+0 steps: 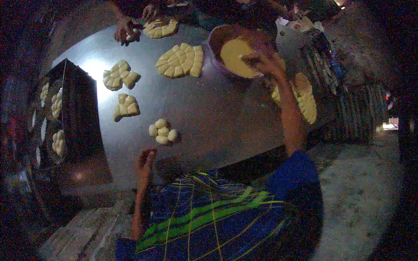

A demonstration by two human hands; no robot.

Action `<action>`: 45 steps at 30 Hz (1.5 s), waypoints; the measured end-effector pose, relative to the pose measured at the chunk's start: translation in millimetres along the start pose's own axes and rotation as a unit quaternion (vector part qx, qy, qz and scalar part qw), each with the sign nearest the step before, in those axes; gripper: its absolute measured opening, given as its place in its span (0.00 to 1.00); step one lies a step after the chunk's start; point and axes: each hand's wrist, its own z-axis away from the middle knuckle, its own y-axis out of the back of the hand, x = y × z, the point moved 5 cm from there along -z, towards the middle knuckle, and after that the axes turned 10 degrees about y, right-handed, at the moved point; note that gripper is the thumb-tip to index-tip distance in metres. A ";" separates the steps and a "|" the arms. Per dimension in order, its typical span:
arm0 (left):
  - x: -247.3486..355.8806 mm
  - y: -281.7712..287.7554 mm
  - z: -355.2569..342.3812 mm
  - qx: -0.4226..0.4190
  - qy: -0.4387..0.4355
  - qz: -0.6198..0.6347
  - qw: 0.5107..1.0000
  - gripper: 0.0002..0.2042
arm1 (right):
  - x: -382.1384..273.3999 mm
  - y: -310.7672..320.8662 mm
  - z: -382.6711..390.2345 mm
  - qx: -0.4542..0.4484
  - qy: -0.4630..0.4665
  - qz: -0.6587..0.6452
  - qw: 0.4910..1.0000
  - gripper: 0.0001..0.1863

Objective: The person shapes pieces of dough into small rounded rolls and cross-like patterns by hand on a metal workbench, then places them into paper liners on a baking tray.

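Note:
My right hand [264, 61] reaches over a wide purple bowl [214, 56] at the far right, fingers stretched toward the pale yellow dough [234, 54] inside. Whether the fingertips touch the dough is too dim to tell. By the table's near edge my left hand [147, 158] is closed, its fingers curled; anything inside them is hidden. Just beyond it lies a cluster of several round dough balls [162, 131] pressed side by side. Farther off sit a small segmented dough piece [126, 107], a fish-like dough shape [121, 75] and a larger segmented dough shape [180, 61].
A dark tray [80, 104] with more dough balls stands at the left on the metal table [204, 113]. Across the table, another person's hands [127, 32] work beside a dough shape [160, 28]. Long dough pieces [306, 102] lie right of my forearm.

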 end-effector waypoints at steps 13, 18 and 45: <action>-7.0 29.1 5.4 0.091 0.009 0.060 0.994 0.08 | 62.1 -68.9 -43.7 -0.389 -0.226 -0.306 0.839 0.22; 13.4 6.9 14.3 0.040 0.047 0.067 0.996 0.10 | -42.3 -21.7 -48.1 -0.157 -0.161 -0.327 0.918 0.26; 62.8 -12.7 2.7 -0.072 0.041 0.222 0.972 0.15 | -376.0 -228.5 -6.7 0.153 0.101 -0.132 0.974 0.14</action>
